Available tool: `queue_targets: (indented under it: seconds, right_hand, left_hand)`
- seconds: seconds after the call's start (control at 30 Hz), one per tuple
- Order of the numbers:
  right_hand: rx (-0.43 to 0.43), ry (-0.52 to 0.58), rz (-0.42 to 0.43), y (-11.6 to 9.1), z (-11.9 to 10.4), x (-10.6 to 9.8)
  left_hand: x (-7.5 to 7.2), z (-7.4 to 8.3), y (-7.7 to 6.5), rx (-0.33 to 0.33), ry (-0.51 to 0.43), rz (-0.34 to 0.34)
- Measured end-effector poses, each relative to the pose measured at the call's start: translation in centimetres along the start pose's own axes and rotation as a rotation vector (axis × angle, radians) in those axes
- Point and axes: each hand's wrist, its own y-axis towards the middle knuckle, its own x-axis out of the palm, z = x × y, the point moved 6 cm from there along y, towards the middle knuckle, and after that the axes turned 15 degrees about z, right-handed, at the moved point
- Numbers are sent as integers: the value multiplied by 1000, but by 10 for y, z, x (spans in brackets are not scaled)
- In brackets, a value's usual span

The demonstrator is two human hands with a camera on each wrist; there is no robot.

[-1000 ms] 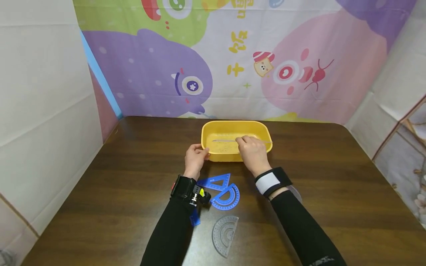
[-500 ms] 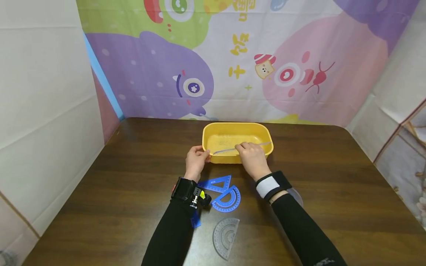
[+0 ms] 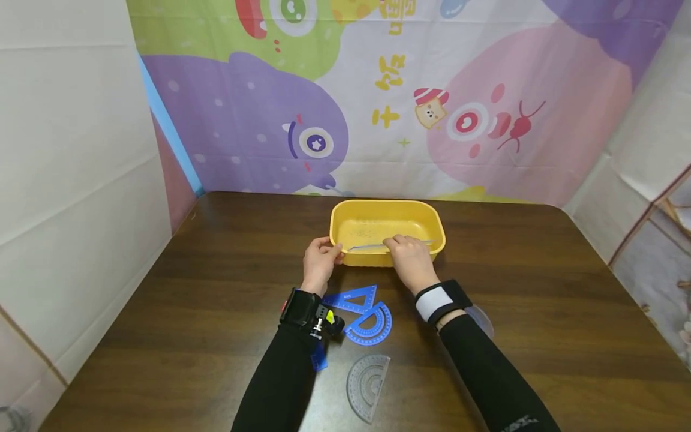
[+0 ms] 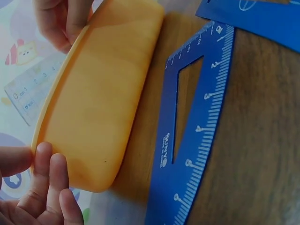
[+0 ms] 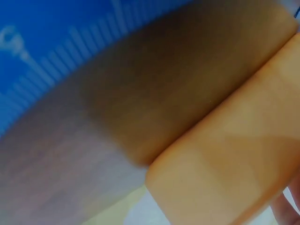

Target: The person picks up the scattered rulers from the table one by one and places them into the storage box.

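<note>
My left hand point(image 3: 318, 264) pinches the near left corner of the rim of a yellow plastic basin point(image 3: 391, 207), thumb on one side and fingers on the outer wall in the left wrist view. My right hand point(image 3: 411, 259) reaches over the basin's near side and grips a clear ruler point(image 3: 367, 246) around its middle. The ruler lies lengthwise along the inside of the near wall. Its zero end, marked in centimetres, shows beyond the rim in the left wrist view. The right fingertips are partly hidden behind the rim there.
In front of the basin lie a blue set square point(image 3: 337, 300) and a blue protractor point(image 3: 384, 330). Nearer is a clear protractor point(image 3: 357, 387). Another blue piece point(image 3: 320, 358) shows under the left forearm, and a transparent curved piece point(image 3: 482, 321) beside the right wrist.
My right hand has brought the ruler toward the basin's near wall; it tilted midway and is now more level. My left hand has stayed on the rim.
</note>
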Motion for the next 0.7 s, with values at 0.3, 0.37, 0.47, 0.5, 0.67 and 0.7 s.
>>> queue_targets:
  seconds: [0.3, 0.37, 0.47, 0.5, 0.67, 0.7]
  right_hand:
    - [42, 4, -75, -1, 3, 5]
    - [53, 11, -96, -1, 3, 6]
    - [78, 30, -141, 0, 4, 7]
    - [88, 36, -156, 0, 4, 8]
    - [125, 55, -213, 3, 7, 9]
    - [128, 57, -221, 3, 7, 9]
  left_hand:
    - [2, 2, 0, 40, 41, -16]
    - [1, 1, 0, 23, 40, -14]
    - [1, 0, 0, 13, 55, -11]
    - [2, 1, 0, 17, 58, -11]
    - [3, 2, 0, 46, 75, -7]
    - [3, 2, 1, 46, 73, -6]
